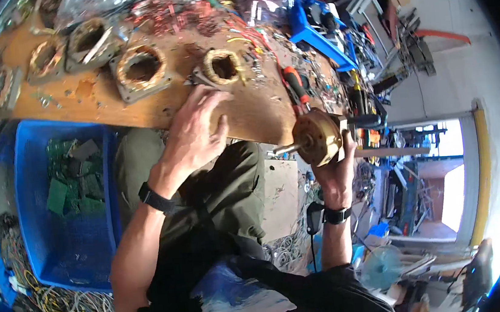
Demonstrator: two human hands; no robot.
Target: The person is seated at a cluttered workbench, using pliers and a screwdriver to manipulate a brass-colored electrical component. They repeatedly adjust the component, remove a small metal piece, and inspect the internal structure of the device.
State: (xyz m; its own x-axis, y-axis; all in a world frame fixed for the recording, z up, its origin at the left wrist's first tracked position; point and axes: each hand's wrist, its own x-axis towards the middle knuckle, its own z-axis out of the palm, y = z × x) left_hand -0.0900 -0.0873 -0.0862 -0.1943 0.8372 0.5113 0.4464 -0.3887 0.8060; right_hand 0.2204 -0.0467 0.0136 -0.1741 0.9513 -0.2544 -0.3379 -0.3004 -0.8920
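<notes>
My right hand [338, 174] is closed around a round, brass-coloured motor [318, 137] at the right end of the workbench. Its metal shaft [286, 148] points left, toward my lap. My left hand [192, 130] hovers at the bench's front edge, fingers apart and slightly bent, holding nothing. Just beyond its fingertips sits a motor stator [221, 67] with a ring of copper windings. A larger stator [141, 71] in a square metal housing lies to its left. Whether the left fingertips touch the nearer stator, I cannot tell.
More stators [89, 43] line the bench's left part. A red-and-black screwdriver [295, 84] lies behind the motor. Blue bins [322, 32] and heaps of red wire [177, 18] fill the back. A blue crate [109, 189] with green circuit boards stands below left, beside tangled cables [65, 306].
</notes>
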